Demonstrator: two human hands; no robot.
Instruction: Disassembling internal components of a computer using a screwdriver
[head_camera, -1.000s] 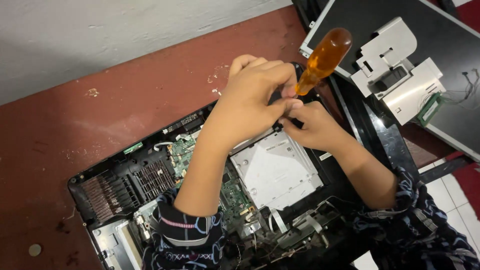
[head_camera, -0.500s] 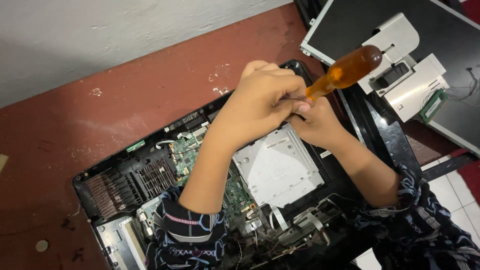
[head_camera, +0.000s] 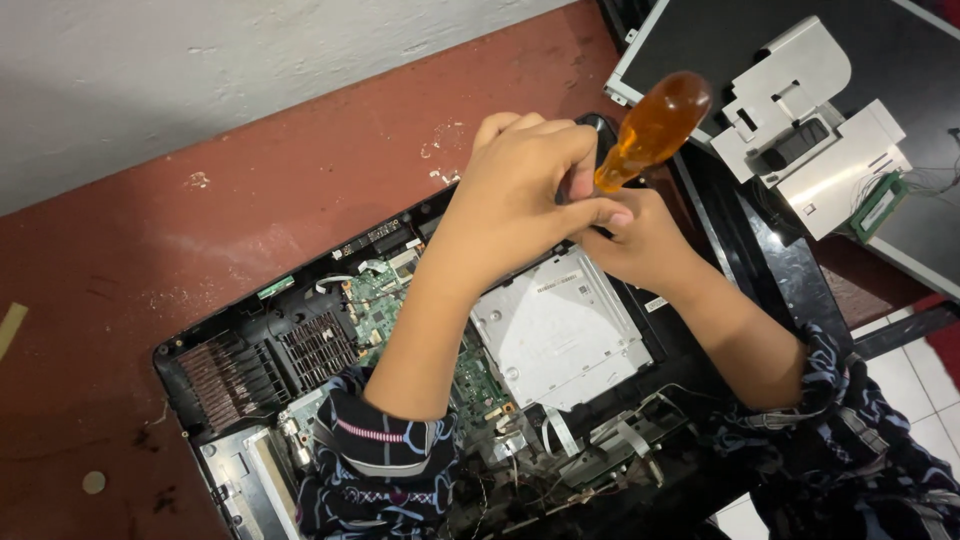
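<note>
An opened laptop base (head_camera: 250, 350) lies on the red floor, with its green circuit board (head_camera: 375, 300), black fan grilles and a silver optical drive (head_camera: 560, 330) exposed. Both my hands meet above the drive's far corner. My left hand (head_camera: 520, 195) wraps its fingers around the lower part of a screwdriver with an amber see-through handle (head_camera: 650, 130). My right hand (head_camera: 645, 240) sits just under and behind the left, closed at the tool's shaft. The tip is hidden by my fingers.
A detached dark screen panel (head_camera: 880, 40) lies at the upper right with white plastic parts (head_camera: 810, 130) and a small green board (head_camera: 880, 205) on it. A grey wall runs along the top. A small round coin-like piece (head_camera: 93, 482) lies on the floor at lower left.
The amber handle swung from upright to tilted right, then back toward upright. Both hands stayed over the drive's far corner.
</note>
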